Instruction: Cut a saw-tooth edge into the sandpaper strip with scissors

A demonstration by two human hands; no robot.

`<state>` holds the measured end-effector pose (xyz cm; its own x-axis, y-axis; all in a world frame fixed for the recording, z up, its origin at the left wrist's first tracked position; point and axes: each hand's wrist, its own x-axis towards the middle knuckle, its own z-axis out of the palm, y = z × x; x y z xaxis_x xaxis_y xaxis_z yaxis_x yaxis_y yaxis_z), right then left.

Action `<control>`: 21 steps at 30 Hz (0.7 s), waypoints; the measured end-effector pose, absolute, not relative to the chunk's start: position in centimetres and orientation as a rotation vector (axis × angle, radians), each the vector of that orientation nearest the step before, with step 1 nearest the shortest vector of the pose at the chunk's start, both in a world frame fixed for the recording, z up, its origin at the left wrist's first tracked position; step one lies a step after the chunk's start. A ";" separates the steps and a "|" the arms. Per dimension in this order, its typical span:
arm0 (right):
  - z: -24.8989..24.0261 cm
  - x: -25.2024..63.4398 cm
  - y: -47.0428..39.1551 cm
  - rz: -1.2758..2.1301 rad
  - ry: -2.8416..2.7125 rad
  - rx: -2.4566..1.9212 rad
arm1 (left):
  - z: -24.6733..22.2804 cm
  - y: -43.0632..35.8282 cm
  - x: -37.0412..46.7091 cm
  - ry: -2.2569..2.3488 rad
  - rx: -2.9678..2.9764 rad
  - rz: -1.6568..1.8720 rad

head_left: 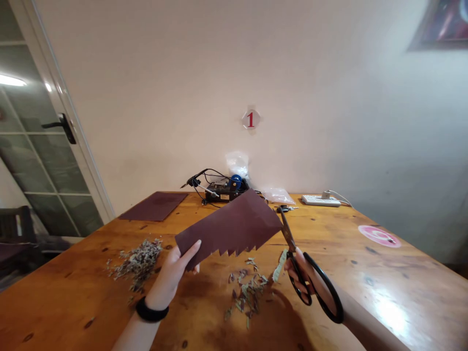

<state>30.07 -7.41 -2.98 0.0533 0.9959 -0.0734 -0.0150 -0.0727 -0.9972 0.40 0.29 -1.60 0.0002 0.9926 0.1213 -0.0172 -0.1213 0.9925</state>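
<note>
My left hand point(183, 263) pinches the left end of a dark maroon sheet of paper point(230, 222), thumb on top. Jagged, tooth-like cuts run along the sheet's lower edge. In my right hand point(302, 273) is a pair of scissors point(288, 234) with large black handles, fingers through the loops. Its blades point up and meet the sheet's right corner; whether they grip the paper I cannot tell. Under the sheet, small paper scraps point(248, 292) lie scattered on the wooden table point(197, 317). A longer pale strip point(280, 265) rests beside the scissors.
Left of my hand is a heap of greyish shreds point(141, 261). Another maroon sheet point(155, 205) lies at the back left. Behind stand a black device with cables point(219, 191), a plastic bag point(280, 195), keys point(287, 208) and a power strip point(320, 200). A pink round sticker point(378, 236) is at right.
</note>
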 end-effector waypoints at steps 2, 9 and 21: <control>-3.0 30.1 -7.1 1.191 -1.099 -1.266 | -1.5 0.1 0.5 1.149 1.442 1.238; -2.3 30.4 -7.2 1.110 -1.058 -1.261 | -0.9 -0.4 0.5 1.083 1.395 1.286; 0.3 32.3 -8.8 0.858 -1.063 -1.080 | -1.7 0.1 0.1 1.062 1.193 1.085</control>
